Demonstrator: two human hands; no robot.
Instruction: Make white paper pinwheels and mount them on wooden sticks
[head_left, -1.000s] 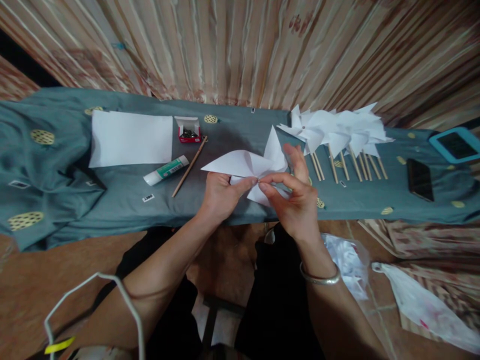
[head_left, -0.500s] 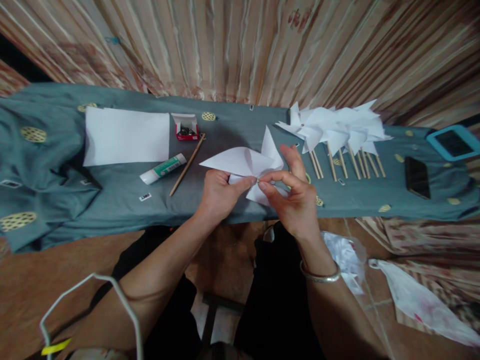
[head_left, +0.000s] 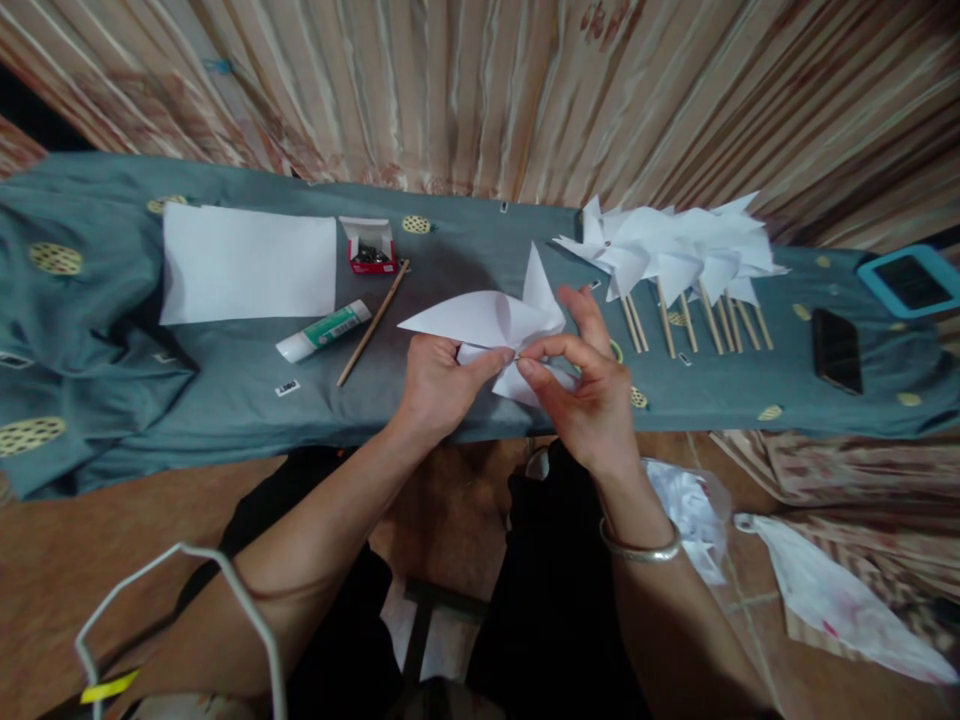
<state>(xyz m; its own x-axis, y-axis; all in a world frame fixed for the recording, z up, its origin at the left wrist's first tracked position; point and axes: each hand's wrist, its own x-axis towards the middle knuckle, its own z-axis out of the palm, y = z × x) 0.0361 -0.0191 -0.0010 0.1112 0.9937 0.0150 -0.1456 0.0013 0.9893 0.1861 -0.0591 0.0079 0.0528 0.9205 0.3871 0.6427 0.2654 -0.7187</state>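
A white paper pinwheel is held above the cloth, its blades curled in toward the middle. My left hand is closed around its lower left side, the thumb pressed close to the centre. Thumb and forefinger of my right hand pinch a tiny metal pin at that centre; the fingertips mostly cover it. The other right fingers are raised. To the left lie a wooden stick, a glue stick and a small red box of shiny metal tacks.
White paper lies at the left of the grey-green tablecloth. Several finished pinwheels with wooden sticks overlap at the right. Beyond them are a dark phone and a blue-framed device. Plastic bags rest on the floor.
The view has shifted slightly. Both hands stay at the pinwheel's centre, with almost no change in their grip.
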